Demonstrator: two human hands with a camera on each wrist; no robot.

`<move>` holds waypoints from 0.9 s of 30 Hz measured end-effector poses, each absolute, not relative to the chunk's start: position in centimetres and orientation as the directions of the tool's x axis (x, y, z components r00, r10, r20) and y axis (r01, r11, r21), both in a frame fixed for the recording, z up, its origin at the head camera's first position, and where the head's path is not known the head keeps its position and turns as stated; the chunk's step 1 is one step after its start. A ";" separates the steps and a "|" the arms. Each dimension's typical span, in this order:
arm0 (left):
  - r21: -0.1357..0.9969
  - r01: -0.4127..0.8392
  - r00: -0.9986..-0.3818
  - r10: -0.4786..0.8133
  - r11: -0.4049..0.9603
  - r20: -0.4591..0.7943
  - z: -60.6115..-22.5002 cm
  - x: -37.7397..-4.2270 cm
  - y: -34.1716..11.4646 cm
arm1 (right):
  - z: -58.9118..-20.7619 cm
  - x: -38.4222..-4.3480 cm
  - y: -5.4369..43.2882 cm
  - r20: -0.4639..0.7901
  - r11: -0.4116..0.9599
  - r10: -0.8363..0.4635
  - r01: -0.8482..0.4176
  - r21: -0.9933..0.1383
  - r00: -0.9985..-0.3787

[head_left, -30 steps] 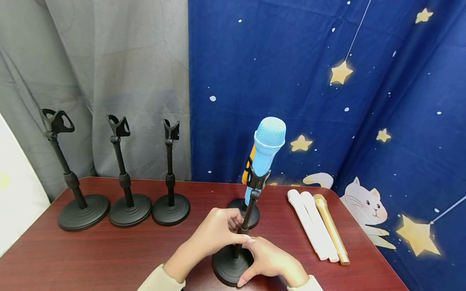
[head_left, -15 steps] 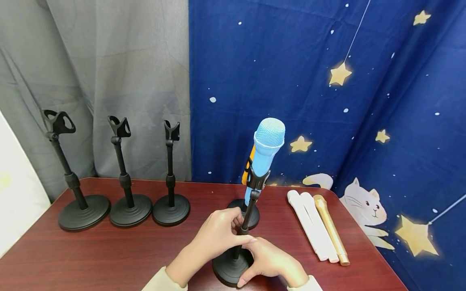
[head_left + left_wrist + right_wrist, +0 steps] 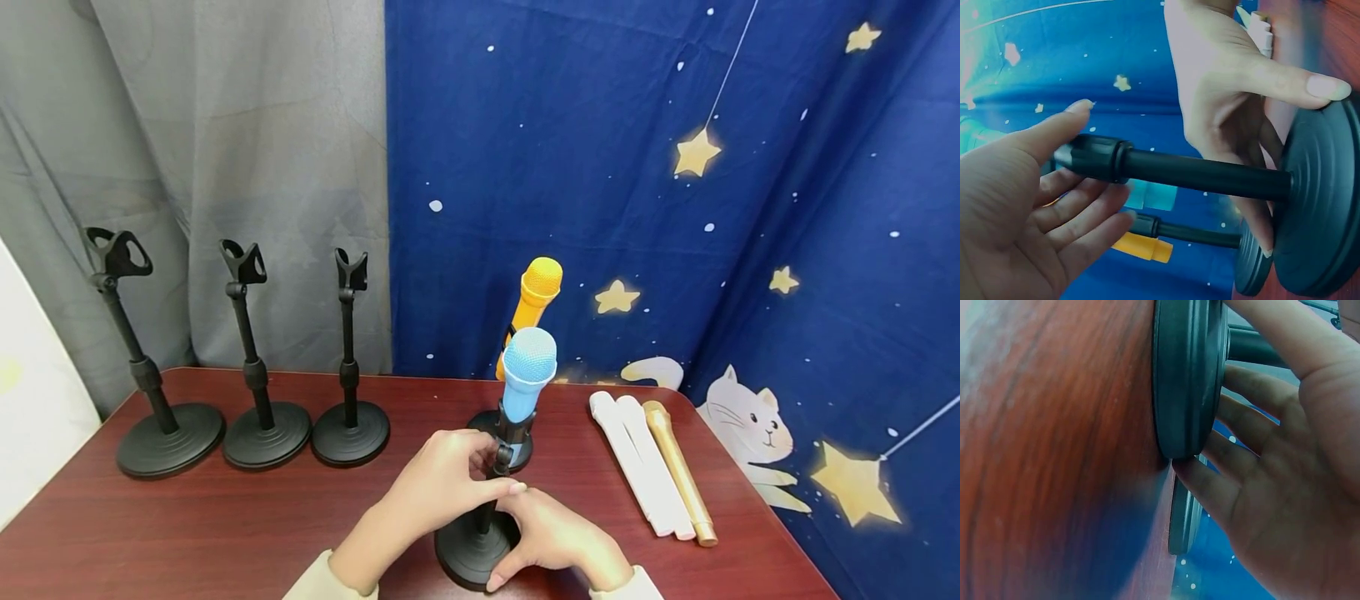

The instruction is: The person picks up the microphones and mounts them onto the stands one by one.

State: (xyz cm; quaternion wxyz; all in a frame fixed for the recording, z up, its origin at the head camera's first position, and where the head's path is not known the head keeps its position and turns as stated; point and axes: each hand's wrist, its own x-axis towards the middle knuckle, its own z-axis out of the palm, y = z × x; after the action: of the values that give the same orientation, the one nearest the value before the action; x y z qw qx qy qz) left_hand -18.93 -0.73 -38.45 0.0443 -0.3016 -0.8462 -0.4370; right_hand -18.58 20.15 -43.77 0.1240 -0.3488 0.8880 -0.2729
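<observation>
A light-blue microphone (image 3: 528, 371) sits in the clip of a black microphone stand (image 3: 471, 552) in front of me. My left hand (image 3: 442, 477) holds the stand around its collar, thumb on one side and fingers behind; the collar (image 3: 1094, 156) and lower pole show in the left wrist view. My right hand (image 3: 558, 533) grips the round base, its thumb on the near rim and its fingers round the far side. In the right wrist view the base (image 3: 1188, 381) lies flat on the table. Just behind, an orange microphone (image 3: 538, 287) rests in another stand, partly hidden.
On the left, three black stands with bare clips (image 3: 171, 440) (image 3: 267, 433) (image 3: 351, 433) stand in a row. Two white microphones (image 3: 637, 467) and a gold one (image 3: 681, 475) lie side by side on the right of the reddish-brown table (image 3: 225, 533). Curtains hang behind.
The blue microphone and its clip have dropped toward my left hand as the stand's pole got shorter, uncovering the orange microphone. Both hands keep their places on the stand.
</observation>
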 end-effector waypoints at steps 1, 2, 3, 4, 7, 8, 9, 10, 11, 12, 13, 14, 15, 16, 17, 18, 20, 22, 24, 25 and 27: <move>0.727 0.545 -0.810 0.487 0.418 0.327 -38.4 -19.0 -0.8 | -43.8 -18.6 20.2 -0.030 0.612 -0.685 -0.552 -0.566 -0.728; 0.739 0.545 -0.803 0.502 0.397 0.322 -38.4 -19.1 -1.0 | -43.8 -18.6 20.2 -0.031 0.615 -0.682 -0.551 -0.564 -0.730; 0.754 0.540 -0.797 0.516 0.375 0.314 -38.5 -19.3 -1.1 | -43.8 -18.6 20.2 -0.034 0.619 -0.680 -0.549 -0.561 -0.732; 0.770 0.533 -0.791 0.529 0.351 0.307 -38.5 -19.4 -1.2 | -43.8 -18.7 20.2 -0.040 0.626 -0.675 -0.543 -0.560 -0.737; 0.806 0.510 -0.784 0.549 0.301 0.291 -38.6 -19.6 -1.5 | -43.8 -18.7 20.2 -0.051 0.635 -0.668 -0.534 -0.557 -0.742; 0.809 0.508 -0.784 0.549 0.296 0.291 -38.7 -19.6 -1.5 | -43.9 -18.8 20.2 -0.053 0.636 -0.668 -0.532 -0.559 -0.742; 0.811 0.506 -0.786 0.545 0.295 0.292 -38.7 -19.6 -1.4 | -43.9 -18.8 20.2 -0.053 0.633 -0.670 -0.532 -0.562 -0.741; 0.806 0.510 -0.789 0.537 0.301 0.299 -38.7 -19.5 -1.3 | -43.9 -18.8 20.2 -0.053 0.628 -0.672 -0.530 -0.570 -0.738; 0.798 0.515 -0.794 0.524 0.313 0.308 -38.7 -19.4 -1.2 | -43.9 -18.7 20.3 -0.053 0.620 -0.676 -0.528 -0.581 -0.735; 0.786 0.522 -0.802 0.505 0.331 0.319 -38.7 -19.3 -1.0 | -44.0 -18.7 20.3 -0.053 0.610 -0.680 -0.524 -0.595 -0.731; 0.771 0.528 -0.811 0.481 0.357 0.332 -38.6 -19.1 -0.8 | -44.0 -18.7 20.3 -0.045 0.598 -0.686 -0.528 -0.603 -0.726; 0.747 0.536 -0.821 0.450 0.394 0.351 -38.6 -18.8 -0.5 | -44.0 -18.7 20.4 -0.041 0.589 -0.690 -0.527 -0.613 -0.723; 0.727 0.534 -0.834 0.412 0.431 0.368 -38.5 -18.5 -0.2 | -44.1 -18.8 20.4 -0.029 0.579 -0.695 -0.535 -0.615 -0.718; 0.703 0.528 -0.846 0.367 0.476 0.387 -38.5 -18.2 0.1 | -44.1 -18.8 20.3 -0.023 0.571 -0.697 -0.535 -0.622 -0.717; 0.675 0.519 -0.855 0.319 0.524 0.409 -38.4 -17.8 0.4 | -44.1 -18.8 20.3 -0.012 0.566 -0.700 -0.545 -0.619 -0.714; 0.645 0.508 -0.859 0.274 0.572 0.433 -38.3 -17.4 0.6 | -44.1 -18.8 20.3 -0.003 0.563 -0.702 -0.552 -0.614 -0.713; 0.579 0.487 -0.849 0.201 0.654 0.488 -38.3 -16.6 1.2 | -44.1 -18.9 20.2 0.007 0.563 -0.699 -0.556 -0.611 -0.715; 0.519 0.470 -0.830 0.158 0.714 0.535 -38.2 -15.8 1.6 | -44.1 -18.8 20.1 -0.001 0.571 -0.691 -0.545 -0.614 -0.723; 0.463 0.465 -0.806 0.145 0.754 0.574 -38.1 -15.3 2.0 | -44.1 -18.8 20.1 -0.013 0.581 -0.683 -0.532 -0.616 -0.731; 0.445 0.464 -0.797 0.142 0.766 0.586 -38.1 -15.1 2.1 | -44.1 -18.7 20.1 -0.017 0.584 -0.678 -0.525 -0.619 -0.735; 0.428 0.458 -0.790 0.136 0.779 0.597 -38.1 -15.0 2.2 | -44.1 -18.7 20.2 -0.017 0.586 -0.676 -0.524 -0.618 -0.737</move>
State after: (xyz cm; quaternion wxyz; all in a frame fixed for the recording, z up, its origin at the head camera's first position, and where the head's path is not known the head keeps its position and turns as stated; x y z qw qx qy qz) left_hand -14.95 2.23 -38.11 0.2787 -0.1647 -0.9011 -0.2886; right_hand -18.72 20.17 -44.14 0.1261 -0.3402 0.8816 -0.3018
